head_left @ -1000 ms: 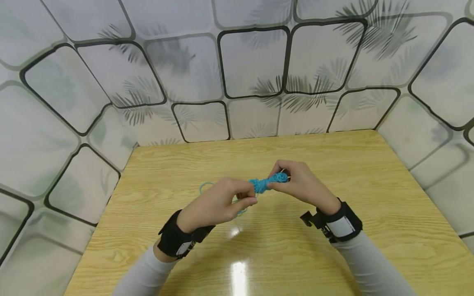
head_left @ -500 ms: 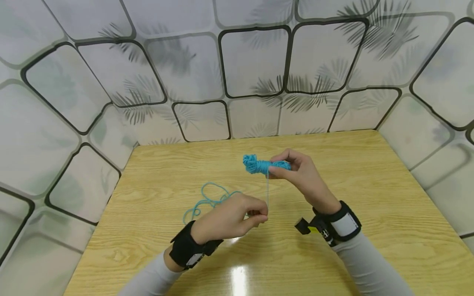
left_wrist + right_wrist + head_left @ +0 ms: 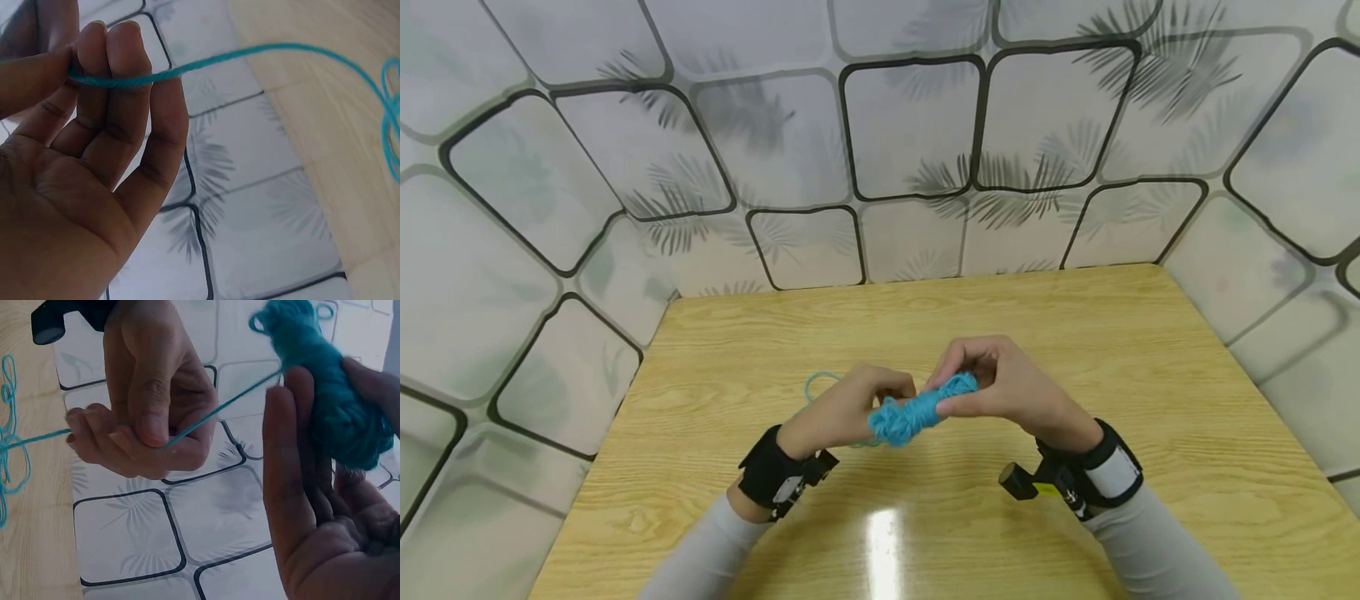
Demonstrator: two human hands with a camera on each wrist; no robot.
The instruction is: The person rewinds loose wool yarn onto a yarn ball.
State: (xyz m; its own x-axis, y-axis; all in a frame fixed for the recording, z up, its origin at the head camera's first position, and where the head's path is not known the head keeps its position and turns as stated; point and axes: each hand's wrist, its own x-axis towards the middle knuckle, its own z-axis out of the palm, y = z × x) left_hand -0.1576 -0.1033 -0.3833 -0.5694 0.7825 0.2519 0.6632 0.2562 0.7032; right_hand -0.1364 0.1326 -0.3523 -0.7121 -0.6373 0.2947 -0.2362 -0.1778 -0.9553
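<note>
A blue yarn bundle (image 3: pixel 912 417), wound tightly round its middle with loops at the ends, is held in the air by my right hand (image 3: pixel 1011 390), thumb on the near side and fingers behind. My left hand (image 3: pixel 842 408) is just left of it, partly behind the bundle in the head view. In the right wrist view the left thumb and forefinger pinch a single strand (image 3: pixel 225 407) that runs taut up to the bundle (image 3: pixel 340 394). From the pinch the same strand (image 3: pixel 250 55) crosses the left fingers and trails off toward the table.
Loose coils of yarn (image 3: pixel 9 453) lie on the wooden table (image 3: pixel 760 333) beside the left hand, mostly hidden by it in the head view. A patterned wall covering (image 3: pixel 910 133) rises behind the table. Each wrist wears a black camera strap (image 3: pixel 1108 467).
Half a second ago the left hand held the strand below the bundle; now it has risen behind it. The right hand has lowered the bundle, which now tilts down to the left.
</note>
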